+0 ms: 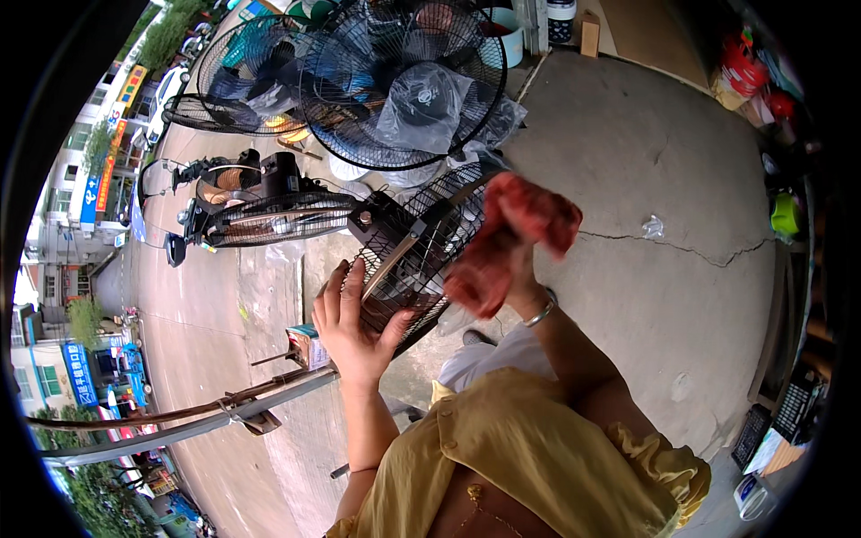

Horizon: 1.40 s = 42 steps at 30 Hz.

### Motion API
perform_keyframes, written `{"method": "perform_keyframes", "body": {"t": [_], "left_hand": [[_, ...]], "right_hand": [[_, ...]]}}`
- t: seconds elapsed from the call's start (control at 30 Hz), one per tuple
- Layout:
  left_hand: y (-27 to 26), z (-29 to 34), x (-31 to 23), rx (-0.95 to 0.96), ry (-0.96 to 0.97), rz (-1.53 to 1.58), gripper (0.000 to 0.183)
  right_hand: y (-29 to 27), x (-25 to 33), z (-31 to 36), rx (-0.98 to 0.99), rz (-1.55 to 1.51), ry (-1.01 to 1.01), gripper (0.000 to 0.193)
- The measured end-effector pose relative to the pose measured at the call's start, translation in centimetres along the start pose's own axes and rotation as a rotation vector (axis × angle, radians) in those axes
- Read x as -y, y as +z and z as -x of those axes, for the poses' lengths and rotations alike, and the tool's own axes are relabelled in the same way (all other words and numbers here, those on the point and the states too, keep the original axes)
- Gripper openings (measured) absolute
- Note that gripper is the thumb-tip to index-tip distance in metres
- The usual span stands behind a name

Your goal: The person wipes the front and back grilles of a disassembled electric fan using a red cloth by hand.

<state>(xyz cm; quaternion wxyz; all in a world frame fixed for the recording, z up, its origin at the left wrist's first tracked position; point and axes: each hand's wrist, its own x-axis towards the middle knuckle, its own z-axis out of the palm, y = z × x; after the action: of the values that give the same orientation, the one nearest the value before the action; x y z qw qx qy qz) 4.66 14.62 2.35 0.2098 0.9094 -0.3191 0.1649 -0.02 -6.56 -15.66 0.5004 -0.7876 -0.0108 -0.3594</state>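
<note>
If right hand (523,280) pulls red cloth (529,212) hard over fan (384,229), wires of its guard (386,300) could snag fabric or bend, I judge. Weak bracing from left hand (354,332) might let fan swing into larger wire cage (359,85), bagged in plastic. Fan sits toward left edge of concrete floor (628,161); base hidden from me. Left hand splayed, fingertips on guard's near rim, forearm rising steeply. Right hand closed round bunched cloth, motion-blurred, forearm slanting up-left.
</note>
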Motion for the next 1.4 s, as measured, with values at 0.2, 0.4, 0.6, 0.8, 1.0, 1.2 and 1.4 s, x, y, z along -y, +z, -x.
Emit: {"method": "perform_keyframes", "body": {"t": [0.2,0.4,0.6,0.8,1.0,1.2,1.4], "left_hand": [[-0.1,0.3,-0.3,0.015,-0.036,-0.039,0.083],[0.8,1.4,1.0,-0.017,-0.106,-0.111,0.074],[0.0,0.7,-0.2,-0.006,-0.022,-0.030,0.079],[-0.3,0.5,-1.1,-0.007,-0.034,-0.038,0.079],[0.4,1.2,0.2,-0.016,-0.054,-0.056,0.074],[-0.2,0.8,-0.6,-0.011,-0.025,-0.037,0.078],[-0.2,0.9,-0.7,-0.019,-0.014,-0.043,0.079]], "right_hand": [[-0.1,4.2,-3.5,-0.266,-1.547,0.615,0.040],[1.5,11.6,-3.3,0.138,0.191,-0.449,0.016],[-1.4,4.2,-4.8,-0.092,0.192,-0.343,0.021],[-1.9,0.3,-4.2,-0.256,-0.797,0.681,0.027],[1.0,8.0,-3.5,-0.028,-0.075,-0.088,0.019],[-1.7,4.2,-5.4,-0.124,0.151,-0.316,0.028],[-1.7,0.4,-6.3,-0.549,-0.353,0.406,0.025]]}}
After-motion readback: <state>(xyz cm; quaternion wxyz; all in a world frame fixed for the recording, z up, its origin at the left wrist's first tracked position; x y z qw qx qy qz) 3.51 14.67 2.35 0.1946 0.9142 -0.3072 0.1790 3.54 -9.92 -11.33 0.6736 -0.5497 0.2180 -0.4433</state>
